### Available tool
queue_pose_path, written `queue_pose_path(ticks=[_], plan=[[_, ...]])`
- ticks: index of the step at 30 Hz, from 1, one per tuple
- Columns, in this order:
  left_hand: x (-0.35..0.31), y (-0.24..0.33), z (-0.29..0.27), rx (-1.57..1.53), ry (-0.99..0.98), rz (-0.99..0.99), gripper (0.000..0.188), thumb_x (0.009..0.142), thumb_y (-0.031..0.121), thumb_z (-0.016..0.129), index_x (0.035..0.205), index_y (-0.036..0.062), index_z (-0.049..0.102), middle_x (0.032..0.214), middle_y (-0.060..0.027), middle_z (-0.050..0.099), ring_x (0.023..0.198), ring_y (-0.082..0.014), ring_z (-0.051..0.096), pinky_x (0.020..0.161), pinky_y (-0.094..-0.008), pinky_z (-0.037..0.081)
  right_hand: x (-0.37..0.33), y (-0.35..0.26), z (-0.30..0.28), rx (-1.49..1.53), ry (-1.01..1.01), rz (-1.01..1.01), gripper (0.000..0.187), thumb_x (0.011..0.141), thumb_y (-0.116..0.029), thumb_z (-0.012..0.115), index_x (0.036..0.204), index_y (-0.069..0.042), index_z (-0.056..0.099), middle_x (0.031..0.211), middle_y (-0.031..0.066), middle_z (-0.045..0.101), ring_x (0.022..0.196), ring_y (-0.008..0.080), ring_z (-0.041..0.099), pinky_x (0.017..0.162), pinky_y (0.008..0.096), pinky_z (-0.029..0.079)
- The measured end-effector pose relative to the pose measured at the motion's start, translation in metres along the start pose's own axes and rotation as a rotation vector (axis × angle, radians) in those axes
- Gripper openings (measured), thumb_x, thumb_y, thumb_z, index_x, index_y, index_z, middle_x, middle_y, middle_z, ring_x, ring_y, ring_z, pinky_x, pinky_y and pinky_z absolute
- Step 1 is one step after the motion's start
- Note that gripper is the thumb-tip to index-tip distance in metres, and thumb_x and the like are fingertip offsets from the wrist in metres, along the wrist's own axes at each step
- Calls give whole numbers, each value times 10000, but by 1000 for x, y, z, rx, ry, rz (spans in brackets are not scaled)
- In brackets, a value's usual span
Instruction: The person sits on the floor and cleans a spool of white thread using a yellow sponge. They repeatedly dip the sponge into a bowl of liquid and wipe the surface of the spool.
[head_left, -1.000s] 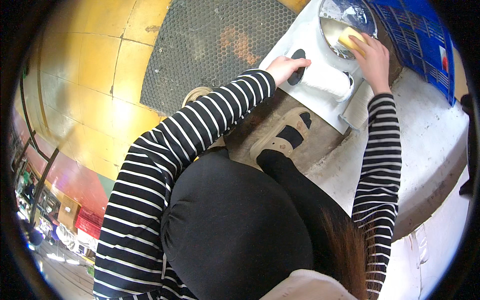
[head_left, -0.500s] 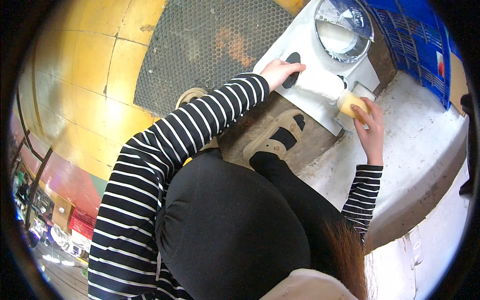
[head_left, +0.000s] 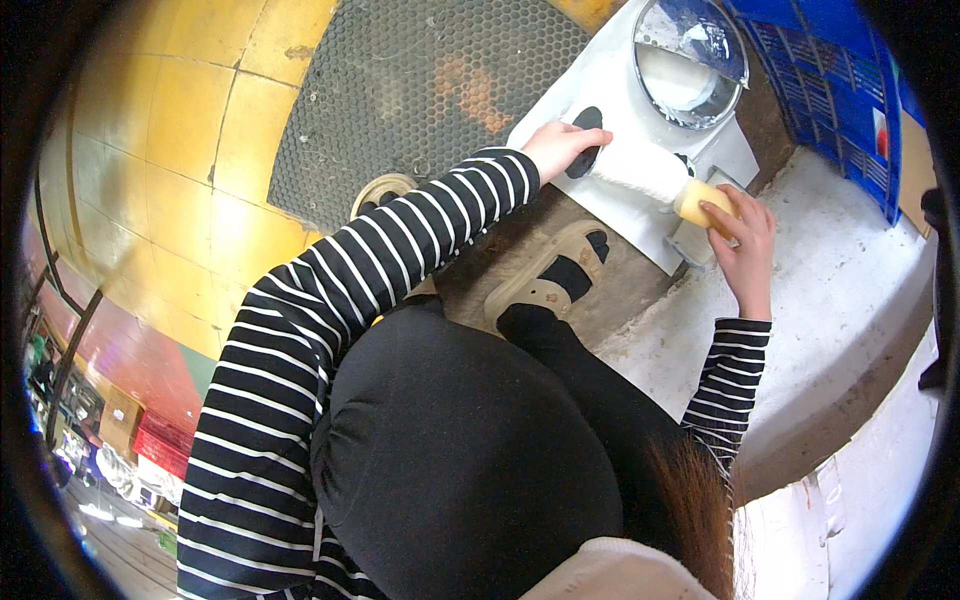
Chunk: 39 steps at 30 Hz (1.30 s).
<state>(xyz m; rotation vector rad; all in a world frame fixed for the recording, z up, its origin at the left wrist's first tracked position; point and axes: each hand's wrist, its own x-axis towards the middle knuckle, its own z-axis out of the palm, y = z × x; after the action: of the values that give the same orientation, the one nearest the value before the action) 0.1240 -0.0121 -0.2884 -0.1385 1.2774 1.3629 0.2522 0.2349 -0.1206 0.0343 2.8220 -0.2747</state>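
Note:
My left hand [head_left: 562, 148] reaches across to a flat black oval piece [head_left: 586, 150] at the side of a white machine [head_left: 560, 90]. Its fingers are closed on that piece, with the tip of one lying over its edge. My right hand [head_left: 742, 232] grips a pale yellow block [head_left: 704, 204], with fingers bent round its side. One end of the block meets a white, fuzzy-looking strip [head_left: 640, 165] that spans the gap between my hands. A metal part [head_left: 690, 242] of the machine sits just below the block.
On the machine stands a round, clear-walled container [head_left: 690, 65] holding something white. Blue plastic crates [head_left: 850, 110] rise at the right. A black honeycomb mat [head_left: 410, 100] lies on the yellow tiles. My sandalled foot [head_left: 550, 275] is close to the machine. Pale concrete [head_left: 800, 280] is at the right.
My right hand and the yellow block have shifted very slightly, with the hand turned a little more over the block. My left hand stays at the black piece.

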Motion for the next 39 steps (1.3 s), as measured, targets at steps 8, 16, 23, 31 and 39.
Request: queue_pose_path(ticks=[8, 16, 23, 31, 39], plan=[[-8, -10, 1, -61, -31, 30, 539, 819, 442, 698, 1041, -49, 707, 994, -123, 696, 909, -174, 611, 858, -281, 457, 16, 8, -4, -6, -16, -16, 349, 724, -74, 697, 1056, -162, 756, 1241, 67, 639, 1157, 266, 560, 1053, 418, 351], [-18, -5, 5, -112, -5, -43, 371, 734, 303, 741, 935, -8, 725, 897, -89, 675, 833, -166, 573, 788, -276, 448, 33, 17, 3, 51, -84, -11, 325, 720, -125, 697, 1037, -150, 764, 1208, 106, 660, 1147, 282, 568, 1058, 416, 353], [-18, -1, 6, -190, -32, -185, 228, 671, 219, 732, 827, 64, 670, 795, -9, 593, 831, -120, 487, 779, -260, 380, 40, 41, -6, 192, -56, 80, 347, 736, -144, 699, 1079, -133, 752, 1233, 122, 656, 1174, 288, 576, 1064, 406, 373], [4, -9, 5, -127, -2, -3, 550, 599, 152, 780, 1084, -34, 598, 984, -81, 608, 940, -174, 560, 850, -261, 446, 63, 57, -19, 397, 287, 202, 370, 839, -159, 722, 1203, -94, 699, 1283, 140, 634, 1213, 245, 573, 1048, 349, 407], [-2, 10, 3, 52, -57, 53, 733, 762, 472, 725, 1258, -46, 576, 1130, -141, 622, 1017, -207, 524, 882, -306, 403, 121, 42, 56, 195, 130, 392, 383, 876, -301, 679, 1214, -123, 688, 1213, 184, 657, 1074, 279, 648, 950, 349, 474]])
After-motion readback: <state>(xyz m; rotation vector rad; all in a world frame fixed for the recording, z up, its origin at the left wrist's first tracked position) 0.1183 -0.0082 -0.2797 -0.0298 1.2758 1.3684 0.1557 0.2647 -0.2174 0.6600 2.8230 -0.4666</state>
